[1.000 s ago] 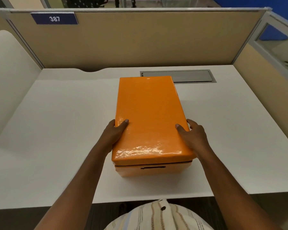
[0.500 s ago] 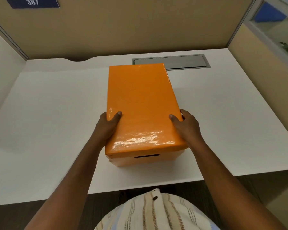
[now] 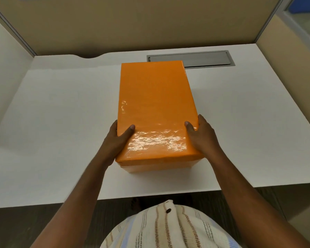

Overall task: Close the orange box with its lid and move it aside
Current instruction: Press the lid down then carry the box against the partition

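both bare arms reach forward; the left hand (image 3: 117, 140) and right hand (image 3: 202, 135) each have a grip clamped on the near sides of the glossy orange rectangular lidded box (image 3: 156, 111), thumbs on top, on the white desk (image 3: 61, 113)

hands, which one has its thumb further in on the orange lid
The left hand: its thumb lies well onto the lid; the right hand's thumb stays near the edge.

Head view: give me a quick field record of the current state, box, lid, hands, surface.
box: orange box, on the white desk, near the front edge
lid: orange lid on the box, glossy
left hand: left hand on the lid's left side, thumb on top
right hand: right hand on the lid's right side, thumb on top
behind box: grey cable hatch
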`<state>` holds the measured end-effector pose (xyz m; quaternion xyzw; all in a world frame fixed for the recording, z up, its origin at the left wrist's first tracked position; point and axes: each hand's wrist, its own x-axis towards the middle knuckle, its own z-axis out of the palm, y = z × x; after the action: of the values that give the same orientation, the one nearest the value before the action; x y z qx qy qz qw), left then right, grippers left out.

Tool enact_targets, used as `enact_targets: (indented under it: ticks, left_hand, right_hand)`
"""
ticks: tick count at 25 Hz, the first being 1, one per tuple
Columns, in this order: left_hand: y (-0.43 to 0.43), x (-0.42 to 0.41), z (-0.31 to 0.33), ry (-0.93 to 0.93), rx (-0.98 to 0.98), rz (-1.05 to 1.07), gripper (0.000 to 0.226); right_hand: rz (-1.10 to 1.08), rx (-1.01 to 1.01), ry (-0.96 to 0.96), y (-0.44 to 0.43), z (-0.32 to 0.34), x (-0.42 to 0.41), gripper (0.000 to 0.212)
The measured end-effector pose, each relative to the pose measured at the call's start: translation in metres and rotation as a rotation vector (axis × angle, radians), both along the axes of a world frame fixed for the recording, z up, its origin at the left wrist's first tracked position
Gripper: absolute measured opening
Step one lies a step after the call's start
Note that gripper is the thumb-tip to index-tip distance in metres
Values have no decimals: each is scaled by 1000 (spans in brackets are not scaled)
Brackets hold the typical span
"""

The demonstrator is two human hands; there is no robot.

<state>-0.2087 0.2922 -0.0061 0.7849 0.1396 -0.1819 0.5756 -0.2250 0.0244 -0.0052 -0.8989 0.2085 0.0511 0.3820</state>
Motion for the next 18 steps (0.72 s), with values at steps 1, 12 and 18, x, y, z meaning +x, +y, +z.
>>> enact_targets:
  ticks: [1, 12, 18]
  left_hand:
    - [-4, -3, -2, -29, 44, 36, 68]
    - [-11, -9, -21, -233, 167, 125, 62]
    - [-11, -6, -26, -220, 216, 117, 80]
  right_hand:
    - [1, -28, 2, 2, -3, -2, 68]
    - [7, -259, -31, 14, -22, -10, 72]
    - [37, -164, 4, 9, -23, -6, 73]
